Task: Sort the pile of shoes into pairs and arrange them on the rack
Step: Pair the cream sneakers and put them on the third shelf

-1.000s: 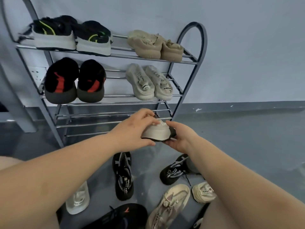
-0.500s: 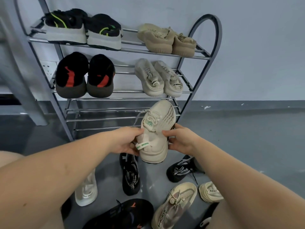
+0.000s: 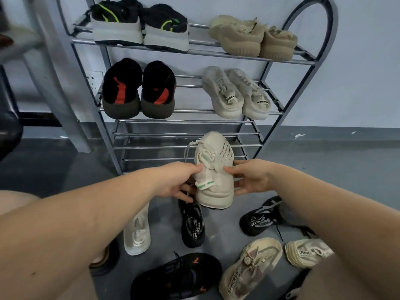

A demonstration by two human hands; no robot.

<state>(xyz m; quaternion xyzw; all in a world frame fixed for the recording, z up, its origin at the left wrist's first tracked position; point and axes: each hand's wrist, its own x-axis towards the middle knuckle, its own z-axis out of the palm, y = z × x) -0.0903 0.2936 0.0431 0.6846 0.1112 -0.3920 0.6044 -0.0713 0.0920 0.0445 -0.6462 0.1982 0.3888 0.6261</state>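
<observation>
- a grey floor [image 3: 324,169] and pale wall are backing the rack [image 3: 311,31]
- both hands, left hand [image 3: 175,182] and right hand [image 3: 251,178], are pinching the cream shoe [image 3: 213,169] by its sides, fingers curled, just before the rack's bare lower bars
- judging ahead: keeping the toe pointing into the rack, leaving room beside it for its mate

Soft even light, blurred and warped edges.

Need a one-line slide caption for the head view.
Both hands, left and right, hold a cream sneaker before the rack; unsorted shoes lie below.
</observation>
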